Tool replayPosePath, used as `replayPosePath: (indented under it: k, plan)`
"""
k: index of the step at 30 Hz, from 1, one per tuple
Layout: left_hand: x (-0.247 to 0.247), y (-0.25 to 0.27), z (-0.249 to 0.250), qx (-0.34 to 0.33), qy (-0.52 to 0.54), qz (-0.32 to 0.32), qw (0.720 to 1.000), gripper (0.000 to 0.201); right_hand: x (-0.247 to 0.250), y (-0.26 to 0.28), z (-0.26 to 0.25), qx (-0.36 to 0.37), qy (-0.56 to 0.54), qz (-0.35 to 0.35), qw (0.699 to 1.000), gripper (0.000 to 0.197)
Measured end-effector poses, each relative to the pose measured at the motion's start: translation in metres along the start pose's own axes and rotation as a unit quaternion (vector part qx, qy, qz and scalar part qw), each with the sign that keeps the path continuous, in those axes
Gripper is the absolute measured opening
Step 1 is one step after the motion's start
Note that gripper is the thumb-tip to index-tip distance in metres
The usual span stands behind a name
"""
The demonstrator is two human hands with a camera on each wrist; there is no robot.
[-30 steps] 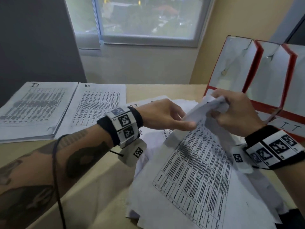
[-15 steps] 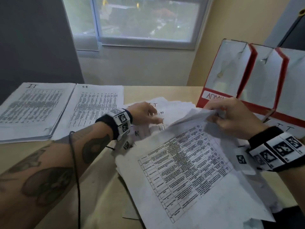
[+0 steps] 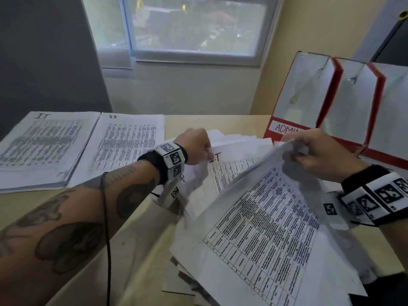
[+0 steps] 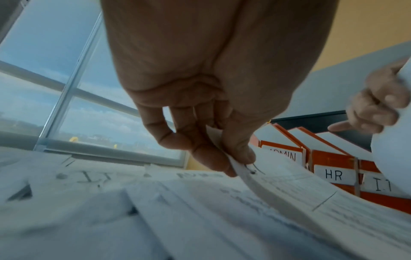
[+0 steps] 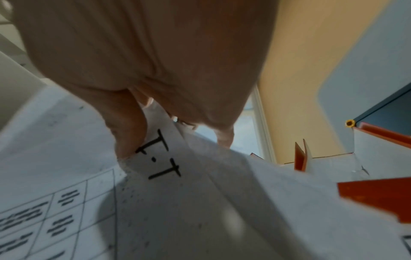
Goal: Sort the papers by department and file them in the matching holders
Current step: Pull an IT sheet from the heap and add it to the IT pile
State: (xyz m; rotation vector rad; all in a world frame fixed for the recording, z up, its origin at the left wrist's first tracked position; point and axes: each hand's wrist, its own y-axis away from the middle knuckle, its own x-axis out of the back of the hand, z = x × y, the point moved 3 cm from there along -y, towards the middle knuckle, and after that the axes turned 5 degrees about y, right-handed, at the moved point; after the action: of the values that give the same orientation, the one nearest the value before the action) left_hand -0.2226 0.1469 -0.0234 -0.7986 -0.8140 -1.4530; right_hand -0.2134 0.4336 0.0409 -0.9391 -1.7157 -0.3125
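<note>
Over the desk (image 3: 141, 246), left hand (image 3: 195, 146) pinches an I.T sheet (image 3: 223, 171); right hand's (image 3: 320, 153) grip holds a lifted sheet (image 3: 260, 228).

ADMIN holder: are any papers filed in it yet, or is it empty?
Seems empty. In the head view the ADMIN holder shows only bare white inner wall, no sheets inside; its bottom is hidden behind the right hand and the lifted sheet.

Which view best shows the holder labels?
Left wrist: the holders' ADMIN, HR and IT labels all face the lens, ADMIN partly cut by a sheet. Head view shows only part of ADMIN; the right hand hides the rest. Right wrist shows red holder edges, no labels.
</note>
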Motion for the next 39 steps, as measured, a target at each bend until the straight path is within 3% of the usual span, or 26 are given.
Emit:
replayPosePath:
  k: [4,8,12,16,19,20,23,24,26,29,31,33,34,35,37,39]
  plan:
    - [0.018,0.008,0.018,-0.038,0.01,0.009,0.999,0.017,-0.001,-0.003,-0.006,-0.003,-0.003,0.02,1.0,0.039]
    - [0.037,0.018,0.048,-0.102,0.078,0.005,0.992,0.019,-0.01,-0.013,-0.018,0.027,0.041,0.046,0.998,0.029]
    - [0.039,0.029,0.077,-0.186,0.171,-0.092,0.963,0.015,-0.017,-0.019,-0.028,0.055,0.061,0.051,0.995,0.03]
    - [0.042,0.034,0.067,-0.147,0.311,-0.176,0.922,0.039,-0.01,-0.005,-0.021,0.047,0.037,0.06,0.996,0.043]
    - [0.042,0.037,0.049,-0.108,0.315,-0.165,0.928,0.053,0.0,0.012,-0.017,0.039,-0.006,0.083,0.996,0.073]
    - [0.039,0.04,0.047,-0.105,0.31,-0.169,0.93,0.055,0.004,0.016,-0.016,0.04,-0.011,0.104,0.994,0.072]
    - [0.024,0.056,0.06,-0.148,0.252,-0.222,0.93,0.04,0.011,0.016,-0.012,0.046,0.018,0.157,0.986,0.027]
    - [0.015,0.061,0.068,-0.171,0.22,-0.238,0.931,0.031,0.013,0.012,-0.013,0.04,0.023,0.172,0.984,0.022]
    - [-0.003,0.068,0.083,-0.209,0.177,-0.246,0.93,0.026,0.016,0.004,-0.022,0.056,0.016,0.179,0.982,0.019]
    - [-0.021,0.068,0.085,-0.229,0.185,-0.28,0.914,0.05,0.02,0.0,-0.036,0.073,0.021,0.143,0.987,0.024]
    - [-0.019,0.06,0.07,-0.193,0.283,-0.334,0.878,0.058,0.025,0.006,-0.036,0.054,0.01,0.124,0.991,0.035]
    - [-0.011,0.041,0.054,-0.119,0.401,-0.327,0.847,0.08,0.031,0.017,-0.031,0.034,-0.017,0.112,0.993,0.048]
    - [-0.008,0.028,0.048,-0.084,0.408,-0.275,0.867,0.086,0.035,0.024,-0.028,0.035,-0.021,0.107,0.993,0.052]
    - [-0.007,0.014,0.045,-0.059,0.36,-0.205,0.908,0.083,0.039,0.029,-0.025,0.041,-0.01,0.105,0.994,0.053]
    - [-0.012,-0.011,0.05,-0.054,0.129,-0.102,0.985,0.076,0.045,0.038,-0.017,0.062,0.003,0.105,0.993,0.043]
    - [-0.031,-0.025,0.061,-0.068,-0.072,-0.122,0.988,0.09,0.047,0.044,-0.008,0.068,-0.027,0.105,0.992,0.042]
